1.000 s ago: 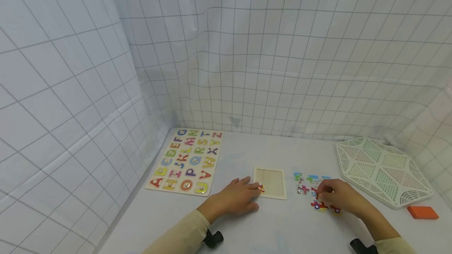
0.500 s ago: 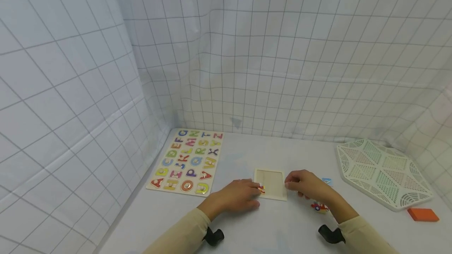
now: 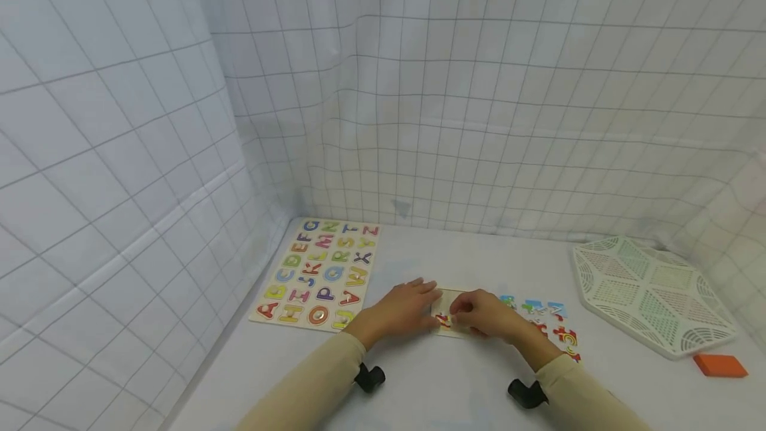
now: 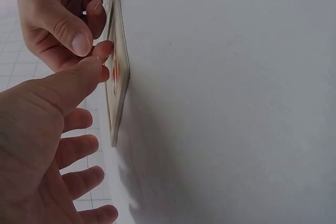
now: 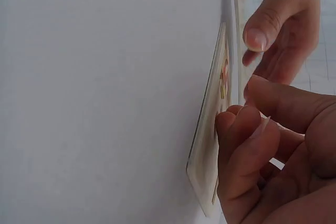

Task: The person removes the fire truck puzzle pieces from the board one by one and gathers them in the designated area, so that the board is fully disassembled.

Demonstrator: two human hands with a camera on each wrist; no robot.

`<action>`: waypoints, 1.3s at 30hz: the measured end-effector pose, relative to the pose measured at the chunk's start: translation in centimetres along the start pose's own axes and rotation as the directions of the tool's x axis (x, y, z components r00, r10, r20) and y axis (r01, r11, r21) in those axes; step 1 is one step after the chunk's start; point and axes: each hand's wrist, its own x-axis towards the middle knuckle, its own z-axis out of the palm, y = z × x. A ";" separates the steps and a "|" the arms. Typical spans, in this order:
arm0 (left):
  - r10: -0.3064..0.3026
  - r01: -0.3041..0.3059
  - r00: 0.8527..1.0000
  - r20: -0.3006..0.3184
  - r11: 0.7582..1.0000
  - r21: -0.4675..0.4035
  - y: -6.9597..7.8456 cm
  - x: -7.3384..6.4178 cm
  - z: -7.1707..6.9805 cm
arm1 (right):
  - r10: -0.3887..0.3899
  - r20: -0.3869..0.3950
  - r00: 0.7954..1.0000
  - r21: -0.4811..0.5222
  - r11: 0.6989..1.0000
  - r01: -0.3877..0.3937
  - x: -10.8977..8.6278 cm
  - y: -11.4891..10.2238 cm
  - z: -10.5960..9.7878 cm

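Observation:
My left hand (image 3: 402, 311) lies at the left edge of a small wooden puzzle tray (image 3: 449, 298), its fingers mostly straight and spread. A red and yellow puzzle piece (image 3: 443, 320) sits in the tray's lower left part, close to the left thumb. Over the tray's lower middle, my right hand (image 3: 486, 314) holds thumb and fingertips together, pinching a puzzle piece that its fingers almost wholly hide. Both hands' fingertips come close together in the left wrist view, beside the tray's edge (image 4: 125, 72). Several loose puzzle pieces (image 3: 568, 336) lie right of the tray, partly behind the right forearm.
An alphabet board (image 3: 326, 271) with coloured letters lies at the back left. A white perforated panel (image 3: 652, 294) lies at the right, with an orange block (image 3: 721, 365) in front of it. Gridded white cloth (image 3: 467, 118) surrounds the table.
My right hand has moved left from the loose pieces to over the tray, pinching a piece. The left hand stays at the tray's left edge; its fingers now point farther away from me.

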 end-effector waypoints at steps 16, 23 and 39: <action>0.018 -0.019 0.999 0.032 0.999 0.039 0.2 1.4 0.5 | -0.022 -0.089 0.996 -0.074 0.997 0.015 1.1 -0.3 1.5; 0.003 -0.005 0.999 0.045 0.999 0.040 0.1 1.5 0.7 | 0.010 -0.087 0.996 -0.005 1.000 -0.011 1.2 -0.2 1.4; -0.028 0.026 0.997 0.067 0.999 0.036 0.5 1.1 0.3 | 0.027 -0.140 0.990 0.110 0.994 -0.011 -1.5 0.8 -2.7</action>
